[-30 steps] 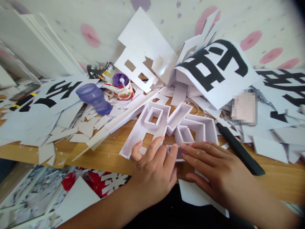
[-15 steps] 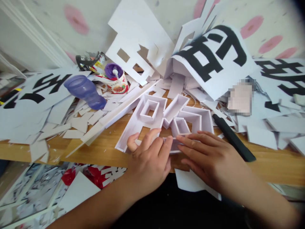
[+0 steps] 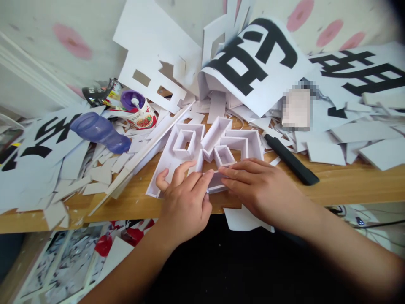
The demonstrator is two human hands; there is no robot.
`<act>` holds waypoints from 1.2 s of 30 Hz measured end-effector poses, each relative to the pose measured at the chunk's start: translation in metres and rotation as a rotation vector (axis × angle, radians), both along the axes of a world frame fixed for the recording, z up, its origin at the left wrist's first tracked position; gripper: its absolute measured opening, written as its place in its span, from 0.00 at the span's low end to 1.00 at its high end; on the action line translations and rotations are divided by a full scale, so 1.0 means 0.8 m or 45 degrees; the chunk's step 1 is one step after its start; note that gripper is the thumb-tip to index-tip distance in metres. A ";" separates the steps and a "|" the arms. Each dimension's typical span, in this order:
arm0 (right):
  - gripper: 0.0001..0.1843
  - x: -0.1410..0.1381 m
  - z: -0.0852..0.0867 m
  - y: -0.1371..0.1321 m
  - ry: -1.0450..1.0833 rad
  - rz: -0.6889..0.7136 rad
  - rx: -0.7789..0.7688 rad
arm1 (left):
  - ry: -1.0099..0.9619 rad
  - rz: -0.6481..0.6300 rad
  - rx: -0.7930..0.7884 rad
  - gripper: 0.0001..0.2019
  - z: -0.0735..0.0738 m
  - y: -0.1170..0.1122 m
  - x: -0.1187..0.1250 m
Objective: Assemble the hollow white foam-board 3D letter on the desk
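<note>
A white foam-board character [image 3: 169,162] with raised thin walls and open cut-outs lies on the wooden table. My left hand [image 3: 186,198] is at its near edge, index finger and thumb closed on the front wall, the other fingers bent over the piece. My right hand [image 3: 259,185] meets it from the right; its fingertips pinch the same near wall, fingers close together. The fingertips of both hands are a short gap apart. Part of the near wall is hidden under the fingers. Just right of the character lies a black-handled cutter [image 3: 289,160].
White board offcuts [image 3: 104,175] cover much of the wooden table [image 3: 354,181]. A purple bottle [image 3: 99,131] lies left, near a paper food cup [image 3: 144,116]. Printed sheets with black characters [image 3: 247,63] and a cut-out board [image 3: 152,46] lean at the back. A long white strip [image 3: 142,156] slants beside the character.
The camera view has turned, so the table's things sit further left. Both hands stay at the character's near wall, with only small finger shifts.
</note>
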State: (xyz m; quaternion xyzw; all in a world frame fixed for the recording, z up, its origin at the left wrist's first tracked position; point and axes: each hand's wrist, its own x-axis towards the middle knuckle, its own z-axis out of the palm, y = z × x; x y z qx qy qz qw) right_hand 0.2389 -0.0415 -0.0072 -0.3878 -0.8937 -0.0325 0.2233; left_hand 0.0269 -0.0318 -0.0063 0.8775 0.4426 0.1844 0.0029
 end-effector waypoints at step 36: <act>0.10 -0.015 0.005 0.002 -0.116 -0.048 0.021 | 0.087 -0.062 -0.126 0.20 0.004 0.011 -0.012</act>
